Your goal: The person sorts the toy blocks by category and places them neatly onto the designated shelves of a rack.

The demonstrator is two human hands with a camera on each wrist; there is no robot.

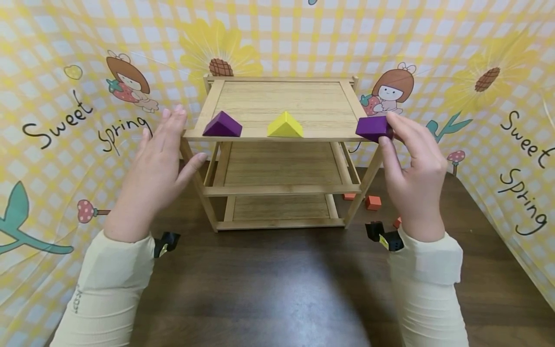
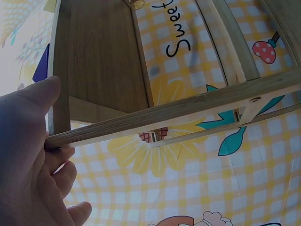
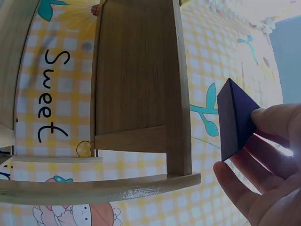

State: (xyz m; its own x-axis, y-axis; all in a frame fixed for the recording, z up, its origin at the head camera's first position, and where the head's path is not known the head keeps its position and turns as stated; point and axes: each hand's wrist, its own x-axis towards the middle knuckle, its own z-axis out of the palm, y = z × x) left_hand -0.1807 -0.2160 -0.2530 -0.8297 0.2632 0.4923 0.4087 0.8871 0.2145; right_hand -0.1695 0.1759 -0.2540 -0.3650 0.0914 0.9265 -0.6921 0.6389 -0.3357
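Note:
Thumb and fingers of my right hand (image 1: 416,168) pinch a purple triangular block (image 1: 372,127) by the right front corner of a wooden shelf rack (image 1: 282,99). The right wrist view shows this block (image 3: 230,122) raised clear of the top board, tilted. My left hand (image 1: 151,168) is at the rack's left front corner, fingers extended and thumb spread. In the left wrist view its thumb touches the front edge near the corner (image 2: 59,120). Along the top's front edge stand another purple triangular block (image 1: 223,125), on the left, and a yellow triangular block (image 1: 285,125) near the middle.
Two lower shelves (image 1: 282,164) sit beneath the top. Several orange blocks, one a cube (image 1: 373,203), lie on the dark floor (image 1: 260,279) right of the rack. A yellow checked cloth (image 1: 303,38) hangs behind and at both sides.

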